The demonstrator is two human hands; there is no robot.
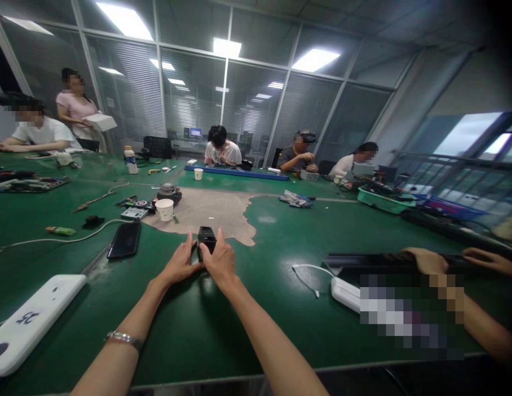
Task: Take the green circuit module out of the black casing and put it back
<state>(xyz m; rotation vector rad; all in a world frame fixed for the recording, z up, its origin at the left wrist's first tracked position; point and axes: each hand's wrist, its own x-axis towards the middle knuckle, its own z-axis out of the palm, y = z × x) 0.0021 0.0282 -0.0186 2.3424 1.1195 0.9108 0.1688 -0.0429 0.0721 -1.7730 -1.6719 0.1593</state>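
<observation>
A small black box-shaped device (207, 236) stands on the green tabletop in front of me; its exact kind I cannot make out. My right hand (221, 259) grips it from the right, thumb across its near face. From the left, my left hand (180, 263) holds its side, with the thumb low by its base. The device's lower part is partly hidden by my fingers. Left of my hands lies a black smartphone (124, 240). Beyond them a white paper cup (165, 209) stands on a worn beige patch (210, 212) of the table.
A white slab marked 25 (41, 319) lies at the near left. To the right, another person's hand (429, 260) rests on a long black housing (363, 263), near a white power bank (344, 291). Gloves (296, 199) and a green basket (385, 201) are farther off. Several people sit around the table.
</observation>
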